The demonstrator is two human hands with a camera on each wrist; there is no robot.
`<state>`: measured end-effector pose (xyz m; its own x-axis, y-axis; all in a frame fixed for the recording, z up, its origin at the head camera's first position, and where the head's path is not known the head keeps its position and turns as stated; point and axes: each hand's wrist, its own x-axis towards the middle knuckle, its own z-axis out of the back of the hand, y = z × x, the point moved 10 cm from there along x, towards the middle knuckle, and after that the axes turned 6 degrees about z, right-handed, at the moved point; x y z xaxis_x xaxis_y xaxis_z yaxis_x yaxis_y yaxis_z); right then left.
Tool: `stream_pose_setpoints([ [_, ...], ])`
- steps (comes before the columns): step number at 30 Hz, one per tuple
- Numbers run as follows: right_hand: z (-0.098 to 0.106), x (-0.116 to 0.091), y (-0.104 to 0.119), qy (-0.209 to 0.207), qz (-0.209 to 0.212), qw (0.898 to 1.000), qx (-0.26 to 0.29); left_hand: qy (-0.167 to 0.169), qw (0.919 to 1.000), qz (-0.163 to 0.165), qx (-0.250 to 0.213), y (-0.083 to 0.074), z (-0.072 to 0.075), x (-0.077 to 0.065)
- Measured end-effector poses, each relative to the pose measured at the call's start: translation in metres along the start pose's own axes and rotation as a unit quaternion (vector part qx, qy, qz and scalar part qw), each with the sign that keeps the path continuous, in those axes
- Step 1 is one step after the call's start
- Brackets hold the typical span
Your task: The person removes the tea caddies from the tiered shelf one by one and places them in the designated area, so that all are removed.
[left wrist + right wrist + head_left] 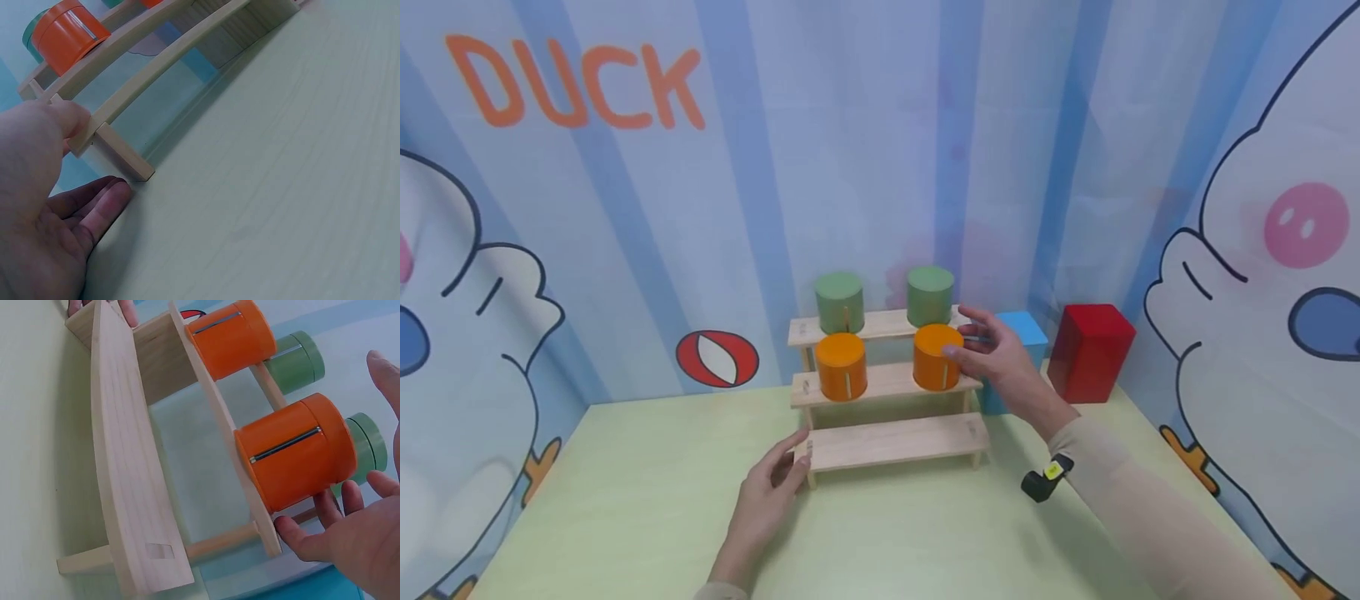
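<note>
A three-step wooden rack (pixel 891 443) stands on the table. My left hand (pixel 766 492) grips the left end of its lowest step, fingers and thumb on either side of that end. On the middle step sit two orange cylinders, a left one (pixel 841 367) and a right one (pixel 937 358), each with a narrow upright slit in its side. My right hand (pixel 362 537) is at the right orange cylinder, fingers spread, with fingertips right at its side and the thumb low beside the step's end. Two green cylinders (pixel 839 303) stand on the top step.
A blue block (pixel 1022 329) stands behind my right hand, partly hidden by it. Further right is a red block (pixel 1090 354). A striped cloth backdrop (pixel 850 167) with cartoon ducks closes off the back and sides of the pale table (pixel 647 492).
</note>
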<state>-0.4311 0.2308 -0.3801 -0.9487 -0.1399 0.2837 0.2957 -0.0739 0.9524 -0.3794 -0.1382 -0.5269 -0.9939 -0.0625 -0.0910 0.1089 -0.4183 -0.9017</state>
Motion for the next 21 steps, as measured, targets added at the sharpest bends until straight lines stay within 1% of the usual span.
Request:
stream_pose_setpoints([
  [4, -0.003, 0.0, -0.004, -0.005, 0.006, 1.0, -0.013, -0.004, 1.0, 0.0, 0.005, 0.0, 0.001, 0.0],
  [13, -0.007, 0.004, -0.006, -0.035, 0.021, 0.998, -0.053, -0.004, 1.0, -0.005, 0.0, -0.002, 0.001, 0.001],
  [21, -0.01, 0.004, -0.012, -0.034, 0.015, 0.998, -0.054, -0.004, 1.0, -0.004, 0.002, 0.0, 0.001, 0.0],
])
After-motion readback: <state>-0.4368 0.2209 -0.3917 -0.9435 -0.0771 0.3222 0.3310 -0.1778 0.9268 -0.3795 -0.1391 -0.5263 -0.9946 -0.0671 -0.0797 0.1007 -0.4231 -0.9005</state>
